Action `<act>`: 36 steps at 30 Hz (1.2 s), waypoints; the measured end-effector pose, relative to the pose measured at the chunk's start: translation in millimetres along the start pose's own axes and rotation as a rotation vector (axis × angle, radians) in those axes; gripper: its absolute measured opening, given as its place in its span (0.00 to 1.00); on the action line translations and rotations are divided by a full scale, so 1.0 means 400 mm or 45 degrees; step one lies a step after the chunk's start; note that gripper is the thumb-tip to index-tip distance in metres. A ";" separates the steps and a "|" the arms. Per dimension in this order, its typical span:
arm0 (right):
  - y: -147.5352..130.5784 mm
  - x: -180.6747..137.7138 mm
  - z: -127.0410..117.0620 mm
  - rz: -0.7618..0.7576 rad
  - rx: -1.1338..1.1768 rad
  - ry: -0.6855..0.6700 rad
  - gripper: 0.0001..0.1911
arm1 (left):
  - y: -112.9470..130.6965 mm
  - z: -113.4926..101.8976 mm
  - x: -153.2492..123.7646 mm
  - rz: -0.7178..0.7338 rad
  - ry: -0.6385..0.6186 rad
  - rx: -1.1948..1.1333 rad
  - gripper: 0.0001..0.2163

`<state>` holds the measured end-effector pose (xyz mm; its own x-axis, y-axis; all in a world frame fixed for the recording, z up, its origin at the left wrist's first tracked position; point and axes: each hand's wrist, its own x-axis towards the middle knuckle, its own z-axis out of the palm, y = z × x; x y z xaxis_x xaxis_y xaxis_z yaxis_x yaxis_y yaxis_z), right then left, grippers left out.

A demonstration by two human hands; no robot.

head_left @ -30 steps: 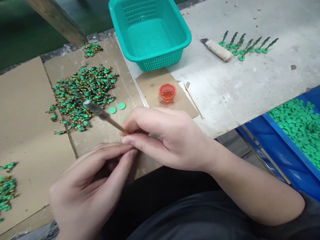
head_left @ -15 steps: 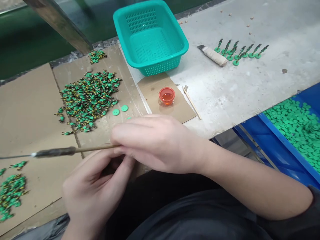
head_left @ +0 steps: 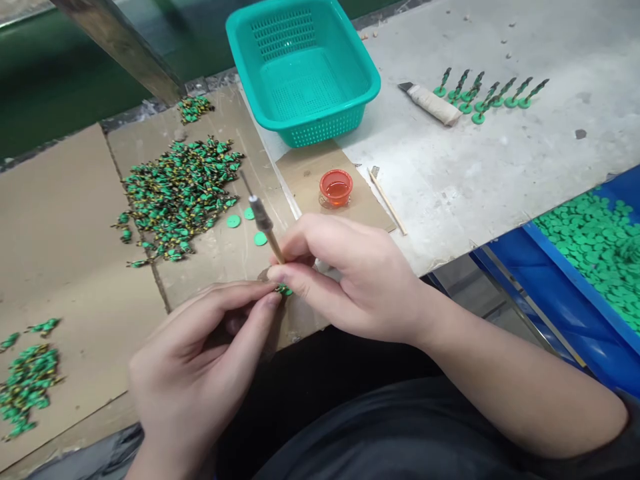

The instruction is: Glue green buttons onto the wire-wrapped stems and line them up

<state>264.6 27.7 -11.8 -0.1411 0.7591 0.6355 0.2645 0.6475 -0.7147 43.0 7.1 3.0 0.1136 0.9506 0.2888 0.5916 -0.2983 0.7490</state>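
My left hand (head_left: 200, 353) pinches a small green and dark figure (head_left: 284, 289) between thumb and forefinger, and only a bit of it shows. My right hand (head_left: 350, 280) is closed around a slim wooden-handled tool (head_left: 265, 227) with a dark wrapped collar and a thin needle-like tip, which points up and away to the left. Both hands meet at the fingertips, over the table's near edge. Just beyond them lie a few flat green discs (head_left: 233, 221) with small holes. A big pile of green, yellow and dark figures (head_left: 180, 193) spreads on the cardboard.
A red cup of liquid (head_left: 336, 189) stands beyond my right hand, with a thin wooden stick (head_left: 389, 202) beside it. Behind is a teal basket (head_left: 320, 127). Farther right are a wrapped blade (head_left: 431, 105) and figures on discs (head_left: 493, 100). A blue bin (head_left: 565, 267) holds green discs.
The tool in my right hand has swung from lying sideways to the left to pointing up and away. My right hand has turned, and the small figure now shows at my left fingertips.
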 end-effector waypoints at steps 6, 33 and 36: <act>-0.003 -0.005 -0.004 0.030 0.014 -0.040 0.05 | -0.010 -0.006 0.003 0.056 -0.051 -0.023 0.05; -0.006 -0.009 0.000 -0.068 -0.073 -0.088 0.06 | -0.025 -0.001 0.006 0.184 -0.047 -0.035 0.06; -0.006 -0.011 -0.005 -0.027 -0.080 0.041 0.06 | -0.023 0.000 0.006 0.150 -0.047 -0.033 0.06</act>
<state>266.6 22.6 -12.3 -0.1169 0.7420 0.6601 0.3210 0.6572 -0.6819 37.5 12.1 -3.2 0.2107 0.9110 0.3544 0.5518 -0.4101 0.7262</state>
